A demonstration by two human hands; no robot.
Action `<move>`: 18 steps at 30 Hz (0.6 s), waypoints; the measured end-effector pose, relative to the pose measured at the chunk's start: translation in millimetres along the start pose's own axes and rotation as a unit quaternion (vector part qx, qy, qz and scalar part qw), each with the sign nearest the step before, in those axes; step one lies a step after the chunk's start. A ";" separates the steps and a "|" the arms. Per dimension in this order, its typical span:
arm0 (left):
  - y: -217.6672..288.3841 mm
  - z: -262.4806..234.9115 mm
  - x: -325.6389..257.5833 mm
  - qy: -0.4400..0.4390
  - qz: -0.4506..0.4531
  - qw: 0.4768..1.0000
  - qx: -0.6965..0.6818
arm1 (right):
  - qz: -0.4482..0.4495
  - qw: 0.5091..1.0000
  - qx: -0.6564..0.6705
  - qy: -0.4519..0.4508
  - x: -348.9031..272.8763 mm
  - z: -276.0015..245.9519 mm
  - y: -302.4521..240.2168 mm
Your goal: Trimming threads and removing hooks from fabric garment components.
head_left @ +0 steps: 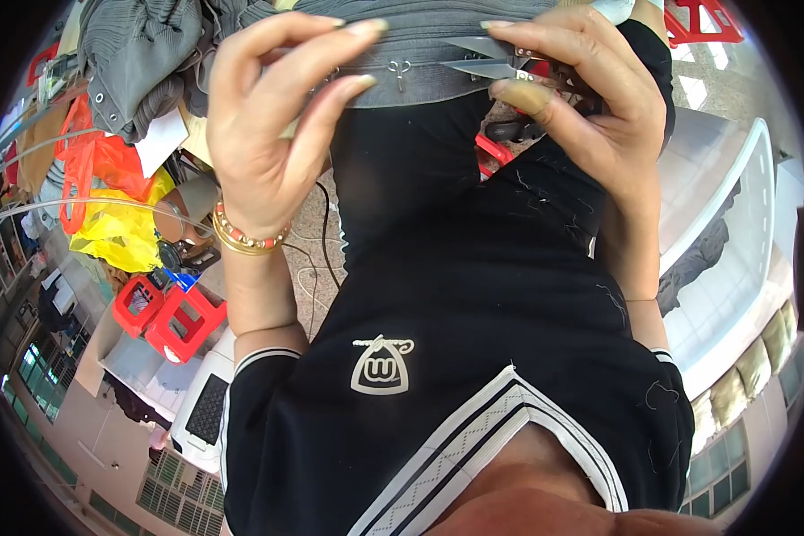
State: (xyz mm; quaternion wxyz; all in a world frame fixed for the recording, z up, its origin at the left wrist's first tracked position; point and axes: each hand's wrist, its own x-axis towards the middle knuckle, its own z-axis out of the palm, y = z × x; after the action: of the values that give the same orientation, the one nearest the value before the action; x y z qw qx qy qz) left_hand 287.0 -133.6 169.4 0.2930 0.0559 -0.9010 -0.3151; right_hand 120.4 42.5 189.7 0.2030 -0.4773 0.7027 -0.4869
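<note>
Across my lap lies a grey ribbed garment [438, 89], its lower edge resting over black trousers. A small metal hook [399, 73] is fixed near that edge, between my two hands. My left hand [263, 134] is beside the hook, thumb and forefinger apart, with nothing visible between them. In my right hand [612, 107] is a pair of thread snips [482, 68], held between thumb and fingers. The snips' two blades are spread and point left over the fabric, toward the hook. My right palm hides part of their handles.
More grey garments [143, 54] with metal eyelets are heaped at the far left. Below them are an orange-red bag [107, 156], a yellow bag [121, 228] and a red plastic stool [183, 326]. A white curved-edged bin [732, 214] stands at right. Cables hang beside my left arm.
</note>
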 end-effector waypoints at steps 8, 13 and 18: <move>-25.1 11.0 1.7 0.065 0.154 0.981 0.096 | -0.067 0.994 -0.077 -0.034 14.2 -7.0 -9.9; -17.1 4.5 2.0 0.026 0.167 0.972 0.165 | -0.088 0.982 -0.141 -0.088 22.9 -7.6 -15.2; -22.4 8.6 1.8 0.053 0.176 0.971 0.156 | -0.097 0.982 -0.136 -0.085 25.3 -7.2 -20.1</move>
State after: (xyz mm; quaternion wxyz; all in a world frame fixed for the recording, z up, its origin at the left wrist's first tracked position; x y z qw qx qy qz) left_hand 278.8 -147.4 151.4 0.3787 -0.0417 -0.9179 -0.1106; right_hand 112.8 22.7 215.1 0.1472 -0.6065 0.6925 -0.3619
